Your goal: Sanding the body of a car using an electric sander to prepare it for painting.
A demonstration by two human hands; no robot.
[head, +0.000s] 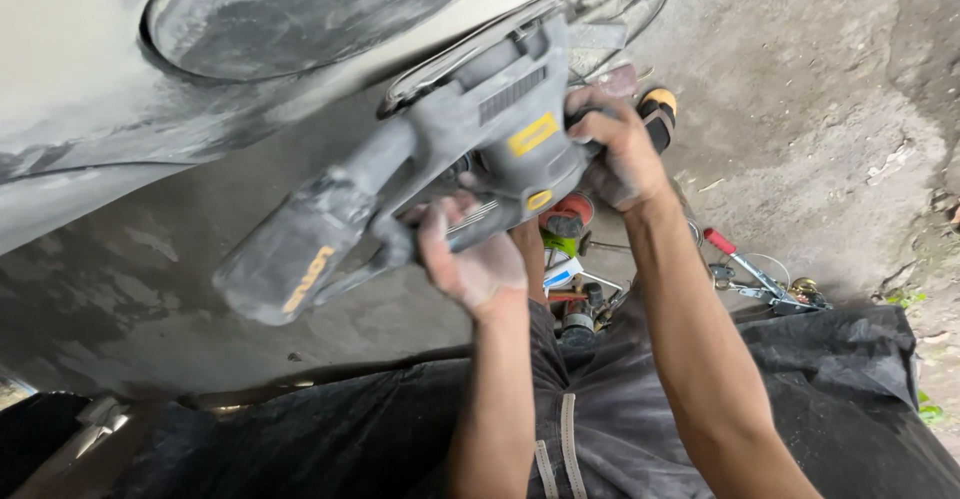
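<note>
The person is holding a dust-coated grey power sander point(470, 149) up against the pale, sanded car body panel point(90, 109) at the far left, both arms raised from below. The left hand point(470, 259) is clenching around the tool's lower grip near its middle, taking the weight from beneath. The right hand point(620, 149) is wrapping around the black and orange side handle point(655, 114) at the right, seemingly steadying the tool and pressing it toward the panel. The sander's dust bag point(290, 259) is hanging out to the left, tilting downward. On the concrete ground point(820, 89) between the arms and further right, loose hand tools point(760, 279) are lying, well apart from the sander, near dark trousers point(600, 429)
</note>
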